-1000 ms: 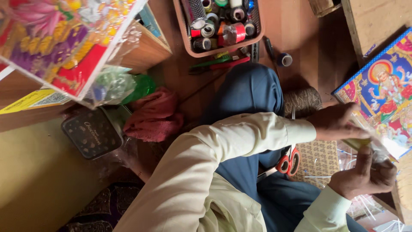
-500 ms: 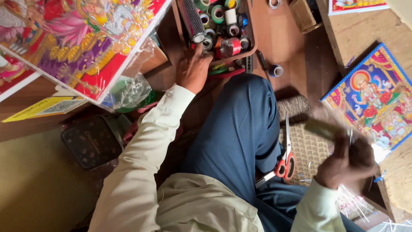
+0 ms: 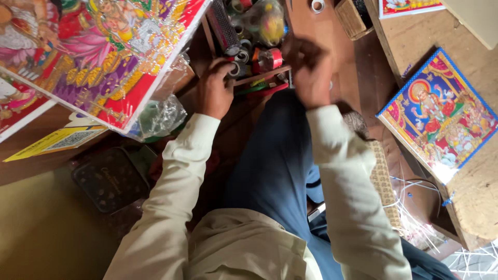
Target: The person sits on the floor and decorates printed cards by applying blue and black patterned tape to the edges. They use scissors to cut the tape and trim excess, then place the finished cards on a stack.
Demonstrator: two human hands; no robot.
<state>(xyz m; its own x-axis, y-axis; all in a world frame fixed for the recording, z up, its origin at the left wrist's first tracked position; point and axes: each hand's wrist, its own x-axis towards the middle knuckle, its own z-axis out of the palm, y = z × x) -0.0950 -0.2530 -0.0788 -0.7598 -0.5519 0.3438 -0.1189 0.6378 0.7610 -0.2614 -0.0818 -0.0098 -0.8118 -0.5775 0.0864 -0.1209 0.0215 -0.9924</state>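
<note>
My left hand (image 3: 216, 89) rests at the near edge of a wooden tray (image 3: 262, 75) that holds several tape rolls and spools (image 3: 251, 31); its fingers touch a small grey roll (image 3: 233, 67). My right hand (image 3: 309, 70) is blurred with motion just right of the tray, above my blue-trousered knee (image 3: 275, 155). Whether it holds anything is hidden by the blur. A red roll (image 3: 271, 58) lies between the two hands.
A large colourful framed picture (image 3: 93, 57) leans at the upper left. A smaller blue-bordered picture (image 3: 438, 114) lies on a wooden board at the right. A dark patterned tin (image 3: 111, 179), crumpled plastic (image 3: 161, 116), a woven mat (image 3: 381, 179) and white strips (image 3: 415, 218) surround my legs.
My right hand has swung from the lower right, by the scissors, up to the tray. My left hand stays at the tray's edge. The view has shifted.
</note>
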